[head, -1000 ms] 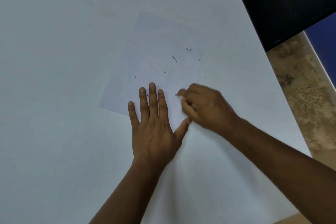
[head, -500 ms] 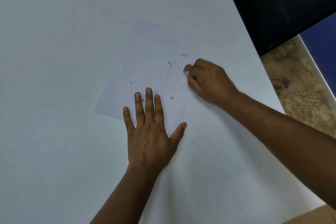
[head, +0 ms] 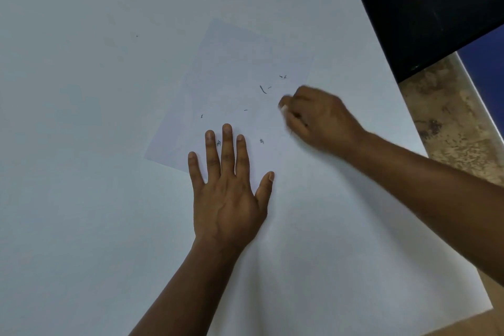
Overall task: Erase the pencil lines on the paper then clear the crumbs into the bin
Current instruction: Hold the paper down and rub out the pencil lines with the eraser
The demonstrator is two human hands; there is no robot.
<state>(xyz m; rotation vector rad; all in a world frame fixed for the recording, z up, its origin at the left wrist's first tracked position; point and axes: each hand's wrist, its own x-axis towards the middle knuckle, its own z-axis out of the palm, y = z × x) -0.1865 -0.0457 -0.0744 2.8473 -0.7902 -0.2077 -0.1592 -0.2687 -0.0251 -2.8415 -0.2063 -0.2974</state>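
My left hand (head: pixel 226 199) lies flat, fingers (head: pixel 227 144) spread, pressing the paper (head: pixel 231 63) on the worktop (head: pixel 81 144). Right hand (head: pixel 319 120) fingers pinch a white eraser (head: pixel 283 108) (blurred) beside crumbs (head: pixel 263 89).

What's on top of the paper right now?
On the paper lie scattered dark crumbs. The left hand presses flat on its near edge; the right hand pinches a white eraser at its right side. Anything beneath the hands is hidden.
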